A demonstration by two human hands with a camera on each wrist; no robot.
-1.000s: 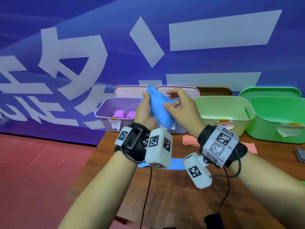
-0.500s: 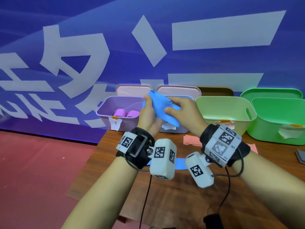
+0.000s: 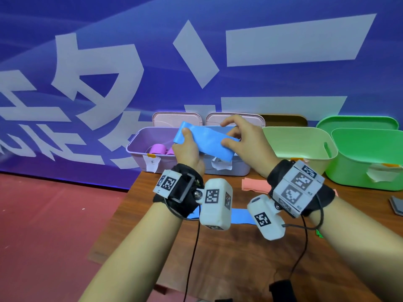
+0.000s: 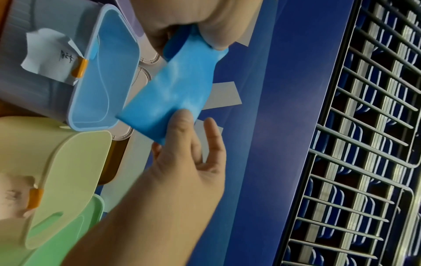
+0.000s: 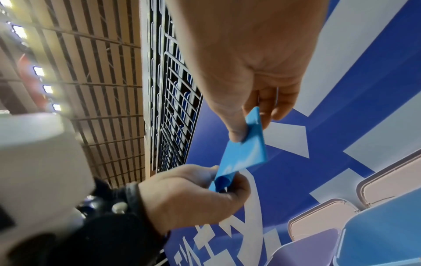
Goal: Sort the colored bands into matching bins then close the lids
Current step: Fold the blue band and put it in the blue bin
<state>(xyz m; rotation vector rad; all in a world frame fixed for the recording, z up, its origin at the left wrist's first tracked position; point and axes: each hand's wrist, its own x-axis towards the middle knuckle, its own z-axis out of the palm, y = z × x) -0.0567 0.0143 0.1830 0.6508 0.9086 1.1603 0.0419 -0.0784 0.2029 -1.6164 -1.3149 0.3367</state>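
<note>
Both hands hold a blue band (image 3: 206,141) in the air in front of the blue bin (image 3: 239,170). My left hand (image 3: 185,137) pinches its left end, thumb on top. At the other end, my right hand (image 3: 231,136) pinches it between thumb and fingers. In the left wrist view the blue band (image 4: 173,97) spans flat from the left hand (image 4: 200,27) to the right hand (image 4: 180,129), beside the open blue bin (image 4: 102,81). The right wrist view shows the blue band (image 5: 243,154) between the right hand (image 5: 246,126) and the left hand (image 5: 223,180).
Along the table's back stand a purple bin (image 3: 139,147) holding rolled purple bands (image 3: 158,148), a yellow bin (image 3: 298,147) and a green bin (image 3: 366,162). Their lids (image 3: 176,119) lean behind them. A second blue band (image 3: 239,215) and a pink band (image 3: 254,185) lie on the table.
The band was bunched and steep between the hands. My hands have moved apart, the right one rightward, and the band now lies spread out flatter between them.
</note>
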